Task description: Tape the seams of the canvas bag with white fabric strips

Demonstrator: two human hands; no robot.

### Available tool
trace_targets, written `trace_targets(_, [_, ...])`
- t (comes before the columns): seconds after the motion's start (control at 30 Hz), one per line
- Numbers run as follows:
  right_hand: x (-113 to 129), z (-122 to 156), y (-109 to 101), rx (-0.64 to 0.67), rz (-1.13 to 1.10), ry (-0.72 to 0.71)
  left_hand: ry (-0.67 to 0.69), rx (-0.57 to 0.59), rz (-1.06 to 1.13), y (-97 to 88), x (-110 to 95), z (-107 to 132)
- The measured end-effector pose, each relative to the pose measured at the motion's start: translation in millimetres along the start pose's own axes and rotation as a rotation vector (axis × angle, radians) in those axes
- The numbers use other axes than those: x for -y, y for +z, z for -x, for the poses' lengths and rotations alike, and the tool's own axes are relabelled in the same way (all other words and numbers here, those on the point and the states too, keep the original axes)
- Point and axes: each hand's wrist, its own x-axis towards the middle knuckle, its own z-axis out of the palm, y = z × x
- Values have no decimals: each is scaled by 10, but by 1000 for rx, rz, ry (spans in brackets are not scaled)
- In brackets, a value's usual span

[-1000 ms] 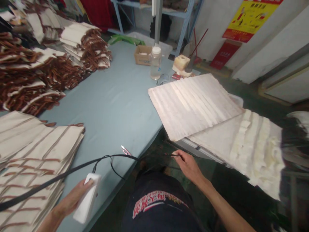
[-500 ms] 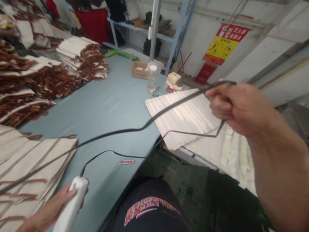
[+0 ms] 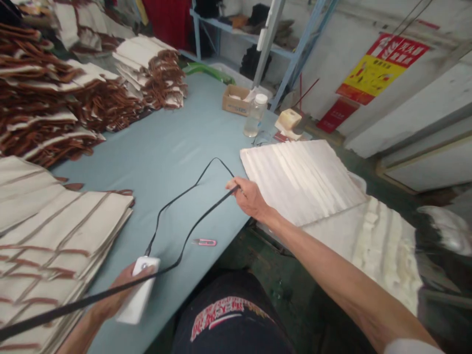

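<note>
My left hand [image 3: 117, 294] is wrapped around a white power bank [image 3: 137, 300], holding it low over the table's near side. From its top end runs a thin black cable [image 3: 178, 197], which loops up and over to my right hand. My right hand [image 3: 250, 196] is closed on this black cable near the table's right edge. A nearer stretch of the cable comes from the lower left, crosses in front of the power bank and reaches my right fingers. Pink-handled thread snips [image 3: 205, 242] lie on the table between my hands.
Cream fabric pieces with brown straps [image 3: 66, 236] lie at the left, with tall piles [image 3: 151, 69] behind. A bottle [image 3: 255, 118] and a cardboard box [image 3: 235, 100] stand at the back. White padded sheets [image 3: 302, 177] lie on a surface at the right.
My right hand has come down and left from high at the right, bringing the cable with it. My left hand and the power bank have shifted slightly right. The view has turned left.
</note>
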Motion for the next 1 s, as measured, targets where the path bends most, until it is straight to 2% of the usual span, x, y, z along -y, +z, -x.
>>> trace_targets(0.07, [-152,310,244,102,26,34,8,-4,-67,63,48,-50])
trace_targets(0.17, [-268,659,504,197,62,96,42,-41,-190,118,107,-156])
trace_targets(0.4, [-270,1186,878,281,73,212,77,-172,-461,205,347,-349])
trace_targets(0.57, [-247,1316,1004,273,72,287,155,-308,-550,284,534,-315])
trace_targets(0.83, [-172,1321,1054,317,89,292,344,-423,-625,402,800,-363])
trace_targets(0.93, [-96,1290,1063,347,120,290,429,-442,-616,379,803,-393])
trace_targets(1.0, [-8,1276,1054,372,156,299,487,-442,-589,364,727,-366])
